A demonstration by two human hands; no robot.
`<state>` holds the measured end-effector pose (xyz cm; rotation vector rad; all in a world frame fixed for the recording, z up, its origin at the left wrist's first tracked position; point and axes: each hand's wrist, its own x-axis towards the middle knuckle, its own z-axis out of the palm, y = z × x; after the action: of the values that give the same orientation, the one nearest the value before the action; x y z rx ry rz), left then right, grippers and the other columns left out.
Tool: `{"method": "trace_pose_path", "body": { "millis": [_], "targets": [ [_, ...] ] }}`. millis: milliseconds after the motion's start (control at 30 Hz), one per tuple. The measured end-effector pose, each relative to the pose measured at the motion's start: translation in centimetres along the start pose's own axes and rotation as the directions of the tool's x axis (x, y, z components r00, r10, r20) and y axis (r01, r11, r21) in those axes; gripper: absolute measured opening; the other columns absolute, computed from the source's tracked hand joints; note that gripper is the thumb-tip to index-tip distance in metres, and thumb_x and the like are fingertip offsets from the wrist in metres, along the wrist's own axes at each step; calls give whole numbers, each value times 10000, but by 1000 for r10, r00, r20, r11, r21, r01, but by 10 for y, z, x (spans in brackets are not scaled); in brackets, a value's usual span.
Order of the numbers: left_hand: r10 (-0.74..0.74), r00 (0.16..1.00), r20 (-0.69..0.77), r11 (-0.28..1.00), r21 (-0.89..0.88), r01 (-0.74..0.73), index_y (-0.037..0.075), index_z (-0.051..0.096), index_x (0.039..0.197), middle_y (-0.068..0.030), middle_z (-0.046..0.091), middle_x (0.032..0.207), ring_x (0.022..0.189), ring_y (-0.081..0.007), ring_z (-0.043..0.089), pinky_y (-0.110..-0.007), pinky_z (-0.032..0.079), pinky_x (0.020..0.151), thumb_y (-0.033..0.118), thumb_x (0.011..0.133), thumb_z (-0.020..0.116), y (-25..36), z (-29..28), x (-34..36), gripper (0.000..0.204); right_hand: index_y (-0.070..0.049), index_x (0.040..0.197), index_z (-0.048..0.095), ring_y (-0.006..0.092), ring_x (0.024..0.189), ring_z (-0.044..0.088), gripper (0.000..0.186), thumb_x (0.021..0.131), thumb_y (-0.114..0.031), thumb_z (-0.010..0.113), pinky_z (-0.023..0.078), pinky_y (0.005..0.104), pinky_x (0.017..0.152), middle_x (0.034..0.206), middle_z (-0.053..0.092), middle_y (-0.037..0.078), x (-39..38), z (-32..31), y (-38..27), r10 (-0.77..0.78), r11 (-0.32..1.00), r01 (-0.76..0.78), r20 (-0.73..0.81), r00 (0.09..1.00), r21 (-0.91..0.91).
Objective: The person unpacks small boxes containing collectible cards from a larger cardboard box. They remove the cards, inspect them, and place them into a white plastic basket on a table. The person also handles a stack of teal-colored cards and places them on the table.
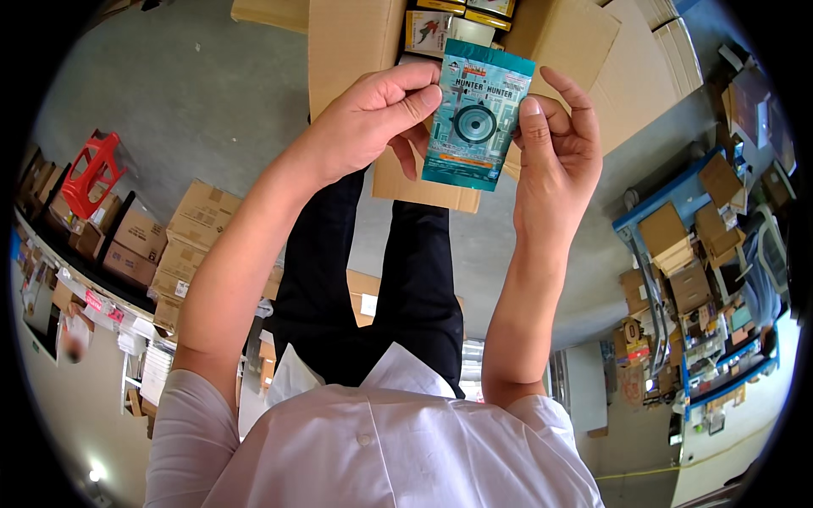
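Note:
A flat teal foil packet (474, 152) with a round target-like design is held up between both hands, its printed face toward me. My left hand (373, 114) pinches its left edge between thumb and fingers. On the right edge, my right hand (559, 140) grips it with the thumb in front and some fingers raised behind. Beyond the packet stands an open cardboard box (356, 51) with its flaps spread. Inside the box lie several small printed boxes (426, 31) with yellow edges, partly covered by the packet.
On the left are a red plastic stool (91, 173) and stacked cardboard cartons (203, 216). Flattened cardboard (648, 68) leans at the upper right. A blue-framed shelf or cart (665, 203) loaded with boxes stands along the right.

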<state>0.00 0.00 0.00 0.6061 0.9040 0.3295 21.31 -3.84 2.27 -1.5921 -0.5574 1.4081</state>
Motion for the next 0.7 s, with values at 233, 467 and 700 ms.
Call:
{"method": "trace_pose_path", "body": {
  "millis": [233, 467, 700],
  "targets": [
    [-3, 1000, -20, 1000, -18, 3, 45, 627, 1284, -29, 751, 966, 748, -131, 749, -266, 596, 583, 363, 1158, 483, 0, -2, -9, 372, 24, 1380, 615, 66, 886, 653, 340, 1049, -26, 673, 528, 222, 792, 991, 755, 43, -9, 4, 1, 2, 1000, -3, 27, 1000, 24],
    [-2, 998, -67, 1000, 14, 3, 48, 626, 1268, -31, 746, 967, 753, -135, 753, -288, 611, 574, 356, 1163, 466, 5, -1, -17, 363, 27, 1429, 602, 96, 982, 685, 397, 1034, 56, 630, 563, 250, 876, 1074, 751, 76, -12, 5, 0, 34, 999, -38, 96, 995, 37],
    [-15, 997, -81, 1000, 10, 16, 51, 626, 1309, -45, 760, 1017, 787, -139, 766, -268, 604, 605, 368, 1165, 456, 7, -5, -16, 387, 37, 1426, 605, 133, 1057, 697, 405, 1026, 99, 607, 573, 279, 930, 1132, 752, 108, -10, 9, -7, 37, 999, -40, 125, 991, 19]
  ]
}}
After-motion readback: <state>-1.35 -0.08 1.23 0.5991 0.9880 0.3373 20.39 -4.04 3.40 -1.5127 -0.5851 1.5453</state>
